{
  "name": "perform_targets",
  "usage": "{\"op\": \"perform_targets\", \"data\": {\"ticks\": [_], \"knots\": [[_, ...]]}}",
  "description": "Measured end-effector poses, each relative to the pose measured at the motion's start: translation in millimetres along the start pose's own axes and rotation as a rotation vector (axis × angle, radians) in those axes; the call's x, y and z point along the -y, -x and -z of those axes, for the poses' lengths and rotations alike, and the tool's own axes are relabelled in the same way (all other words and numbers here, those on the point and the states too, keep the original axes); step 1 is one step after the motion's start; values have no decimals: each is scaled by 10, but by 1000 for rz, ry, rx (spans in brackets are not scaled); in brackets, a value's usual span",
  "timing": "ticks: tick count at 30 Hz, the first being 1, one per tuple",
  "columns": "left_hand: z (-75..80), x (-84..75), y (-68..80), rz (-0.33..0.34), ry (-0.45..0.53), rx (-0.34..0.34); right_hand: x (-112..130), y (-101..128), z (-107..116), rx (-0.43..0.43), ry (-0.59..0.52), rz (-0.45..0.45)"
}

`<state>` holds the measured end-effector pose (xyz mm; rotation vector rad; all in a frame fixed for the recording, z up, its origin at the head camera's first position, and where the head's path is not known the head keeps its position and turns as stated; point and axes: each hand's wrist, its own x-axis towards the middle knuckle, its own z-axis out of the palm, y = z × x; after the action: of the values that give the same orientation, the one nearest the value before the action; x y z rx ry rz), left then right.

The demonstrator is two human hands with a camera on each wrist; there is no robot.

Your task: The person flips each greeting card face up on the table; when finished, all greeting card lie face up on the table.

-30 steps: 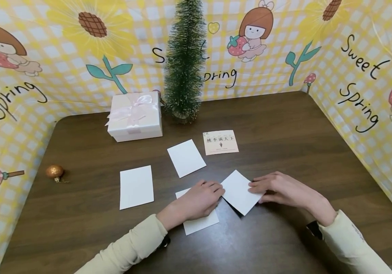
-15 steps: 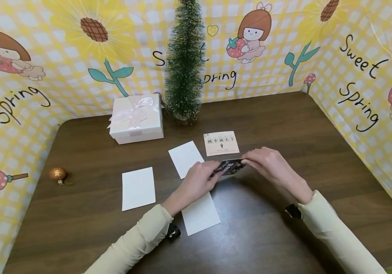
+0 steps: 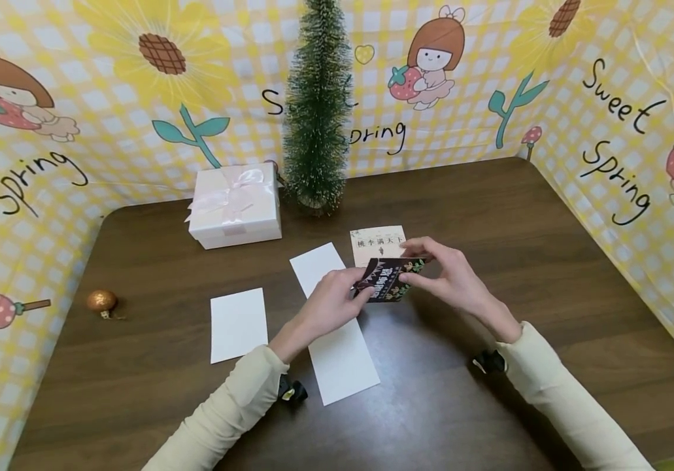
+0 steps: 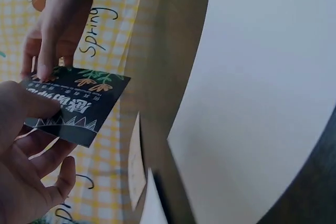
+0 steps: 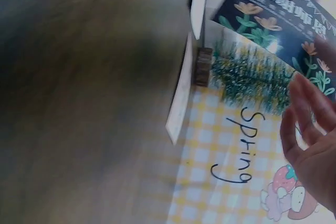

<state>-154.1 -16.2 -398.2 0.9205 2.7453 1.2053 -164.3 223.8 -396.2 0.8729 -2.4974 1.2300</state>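
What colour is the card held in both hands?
Black card with orange flowers, green leaves, white lettering; clearest in the right wrist view.

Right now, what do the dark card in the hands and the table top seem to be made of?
The dark card looks like thin printed card stock, probably matte: it stays flat between the left hand and the right hand, with flowers and white lettering. The table top looks like dark wood or wood-grain laminate, with a faint sheen.
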Motion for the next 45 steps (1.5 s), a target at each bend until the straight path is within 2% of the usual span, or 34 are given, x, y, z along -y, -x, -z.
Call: {"op": "perform_targets", "data": {"ticks": [2, 5, 10, 14, 16, 19, 22, 24, 26, 30, 32, 35, 38, 42, 45], "knots": [[27, -5, -10, -9, -20, 21, 22, -27, -1, -10, -25, 26], [43, 21, -23, -7, 17, -1, 48, -42, -4, -42, -68, 18], [34, 103, -39, -11, 150, -83, 157, -40, -1, -98, -134, -91], [51, 127, -51, -54, 169, -113, 160, -33, 1, -81, -159, -151], [76, 111, -59, -64, 138, -94, 61, -24, -12, -62, -142, -156], [125, 59, -74, -67, 65, -24, 47, -34, 9, -20, -103, -138], [168, 7, -87, -92, -14, 34, 49, -51, 14, 17, -110, -123], [183, -3, -91, -95, -19, 43, 60, -55, 11, 22, -136, -126], [188, 6, -90, -66, 29, 20, 74, -47, 10, 4, -172, -143], [165, 74, -87, 41, 177, -55, 84, -21, 3, -64, -263, -188], [148, 99, -91, 67, 221, -66, 86, -18, -1, -91, -306, -205], [132, 114, -97, 76, 250, -52, 93, -24, -8, -110, -348, -217], [132, 116, -100, 62, 240, -44, 83, -18, -11, -96, -353, -238], [158, 106, -100, 44, 231, -48, 45, 23, -3, -61, -334, -314], [162, 93, -108, 58, 251, -50, 20, 56, 4, -55, -317, -365]]}}
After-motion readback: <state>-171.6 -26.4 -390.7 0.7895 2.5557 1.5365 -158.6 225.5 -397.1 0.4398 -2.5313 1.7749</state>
